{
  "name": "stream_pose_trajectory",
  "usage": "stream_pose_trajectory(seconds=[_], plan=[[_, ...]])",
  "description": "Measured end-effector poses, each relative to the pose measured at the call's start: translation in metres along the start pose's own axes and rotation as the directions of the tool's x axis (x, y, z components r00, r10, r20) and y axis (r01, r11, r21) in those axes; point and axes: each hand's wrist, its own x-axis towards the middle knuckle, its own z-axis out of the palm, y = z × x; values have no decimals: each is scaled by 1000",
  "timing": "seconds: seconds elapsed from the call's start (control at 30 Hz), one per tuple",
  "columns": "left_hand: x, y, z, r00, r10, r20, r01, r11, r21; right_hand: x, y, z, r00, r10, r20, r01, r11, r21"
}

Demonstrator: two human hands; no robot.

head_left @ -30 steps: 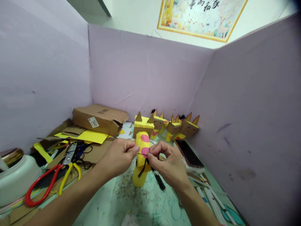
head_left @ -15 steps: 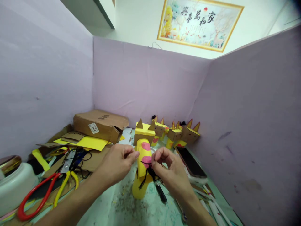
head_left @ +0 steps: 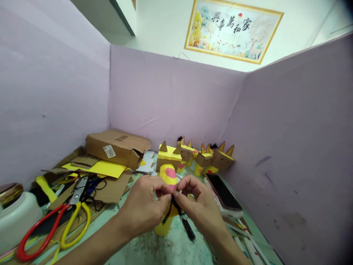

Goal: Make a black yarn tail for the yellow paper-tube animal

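Note:
A yellow paper animal (head_left: 163, 230) with pink spots and a boxy cardboard head with pointed ears stands in front of me. At its near side, my left hand (head_left: 146, 206) pinches black yarn (head_left: 167, 215) between thumb and forefinger. My right hand (head_left: 200, 206) is closed in a pinch on the same yarn, its fingertips almost meeting those of the left. Loose yarn ends dangle below the fingers. Beneath my right hand lies a dark, pen-like object (head_left: 188, 228). The hands cover much of the animal's body and the yarn's upper part.
Red-and-yellow-handled scissors (head_left: 75, 198), cardboard scraps and a yellow sheet (head_left: 103, 168) lie left, before a cardboard box (head_left: 118, 147). A white jar (head_left: 19, 217) stands far left. Several similar paper animals (head_left: 223, 159) stand behind. A phone (head_left: 224, 191) and white sticks (head_left: 252, 246) are right.
My left hand has moved right, to my right fingertips, and now pinches the yarn there. My right hand has shifted slightly left. The paper animal stays in place.

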Motion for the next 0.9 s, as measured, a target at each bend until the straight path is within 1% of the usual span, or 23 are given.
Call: stream_pose_trajectory(seconds=[0.1,0.23,0.3,0.37,0.53,0.6,0.77,0.9], plan=[[2,0,2,1000,-22,-17,22,1000,4,1,-1,-1,1000,-1,-5,1,1000,-1],[4,-1,2,987,-158,39,161,982,-95,2,0,-3,1000,-6,-18,6,1000,-8],[6,-1,2,979,-197,54,202,970,-132,2,-1,-4,1000,-2,-18,1,1000,-26],[7,-2,2,975,-213,59,219,963,-158,3,-3,-5,1000,7,-9,-8,999,-48],[5,-1,1,976,-205,73,214,962,-167,1,-6,-4,1000,7,-26,-9,996,-86],[3,-1,2,980,-189,63,197,968,-158,1,-6,-3,999,-18,-38,15,997,-76],[2,0,4,985,-170,18,171,982,-74,0,-4,0,994,-97,-48,93,993,-67],[2,1,4,988,-154,11,154,987,-39,0,-3,2,990,-120,-80,113,989,-94]])
